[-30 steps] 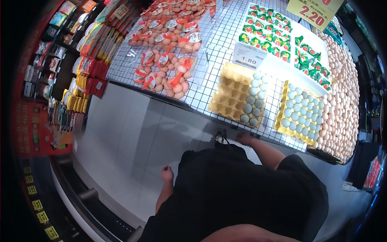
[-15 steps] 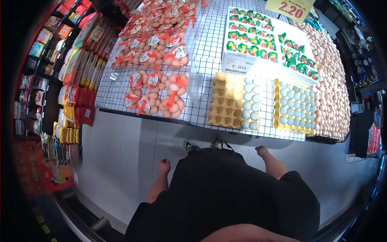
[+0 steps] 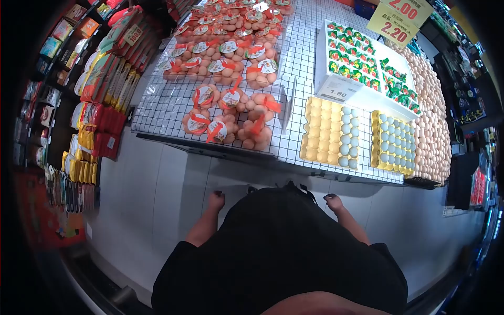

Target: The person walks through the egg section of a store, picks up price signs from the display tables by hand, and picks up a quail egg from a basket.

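Both of my hands hang low over the floor, in front of a display table of eggs. My left hand (image 3: pixel 216 200) has its fingers curled together; whether anything small is inside is hidden. My right hand (image 3: pixel 333 202) is curled too, just below the table's front edge, and its grip is too small to make out. Nearest beyond them are a yellow tray (image 3: pixel 320 128) with blue-green eggs in its right columns, a fuller tray of blue-green eggs (image 3: pixel 394 142), and net bags of brown eggs (image 3: pixel 257 128) on the left.
A white box (image 3: pixel 321 73) of green-wrapped items stands behind the trays, below yellow price signs (image 3: pixel 396 23). Loose brown eggs (image 3: pixel 431 121) are heaped at the right. Shelves with packaged goods (image 3: pixel 107 123) line the left. Grey floor (image 3: pixel 173 220) lies around my legs.
The view has turned and shifted left along the table, so the bagged eggs sit farther right than half a second ago. Both hands have swung slightly; neither touches the goods.
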A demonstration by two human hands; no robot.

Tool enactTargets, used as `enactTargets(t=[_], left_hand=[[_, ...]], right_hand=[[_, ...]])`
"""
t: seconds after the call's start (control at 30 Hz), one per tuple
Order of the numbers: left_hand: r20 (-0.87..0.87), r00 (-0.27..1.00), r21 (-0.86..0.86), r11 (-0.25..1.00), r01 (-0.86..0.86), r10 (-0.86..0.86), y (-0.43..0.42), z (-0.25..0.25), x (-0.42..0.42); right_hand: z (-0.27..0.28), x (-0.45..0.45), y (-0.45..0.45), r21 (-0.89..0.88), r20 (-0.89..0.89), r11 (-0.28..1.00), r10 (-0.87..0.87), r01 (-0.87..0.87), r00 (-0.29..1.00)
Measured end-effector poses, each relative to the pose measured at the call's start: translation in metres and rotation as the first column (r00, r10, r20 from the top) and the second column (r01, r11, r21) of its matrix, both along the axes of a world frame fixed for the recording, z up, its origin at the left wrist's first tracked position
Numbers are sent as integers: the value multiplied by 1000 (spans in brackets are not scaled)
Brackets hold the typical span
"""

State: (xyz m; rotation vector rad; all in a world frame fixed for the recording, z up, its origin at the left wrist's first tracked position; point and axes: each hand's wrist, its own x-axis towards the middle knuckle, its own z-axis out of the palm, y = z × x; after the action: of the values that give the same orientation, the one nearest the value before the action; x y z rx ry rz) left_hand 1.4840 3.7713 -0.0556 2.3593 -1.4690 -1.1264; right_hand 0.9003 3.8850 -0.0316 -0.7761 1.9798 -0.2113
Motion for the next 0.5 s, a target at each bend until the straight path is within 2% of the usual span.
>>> enactTargets(t=[0.03, 0.13, 0.23, 0.33, 0.43, 0.5], left_hand=[[15, 1000, 33, 999, 26, -26, 4, -12, 11], [52, 989, 55, 989, 134, -137, 10, 3, 24], [-40, 984, -33, 985, 170, -171, -2, 2, 28], [-141, 979, -174, 977, 123, -149, -29, 45, -5], [-192, 953, -186, 962, 199, -235, -63, 69, -31], [-357, 880, -344, 920, 188, -313, -77, 108, -67]], right_hand=[[5, 7, -1, -12, 1, 1000, -21, 21, 1000], [1, 21, 16, -90, -33, 994, -62, 59, 998], [-7, 27, 45, 45, -25, 991, -125, 126, 992], [33, 37, 64, 165, -110, 986, 31, -12, 993], [34, 34, 82, 218, -161, 975, -6, 42, 987], [33, 37, 88, 161, -150, 977, -119, 143, 982]])
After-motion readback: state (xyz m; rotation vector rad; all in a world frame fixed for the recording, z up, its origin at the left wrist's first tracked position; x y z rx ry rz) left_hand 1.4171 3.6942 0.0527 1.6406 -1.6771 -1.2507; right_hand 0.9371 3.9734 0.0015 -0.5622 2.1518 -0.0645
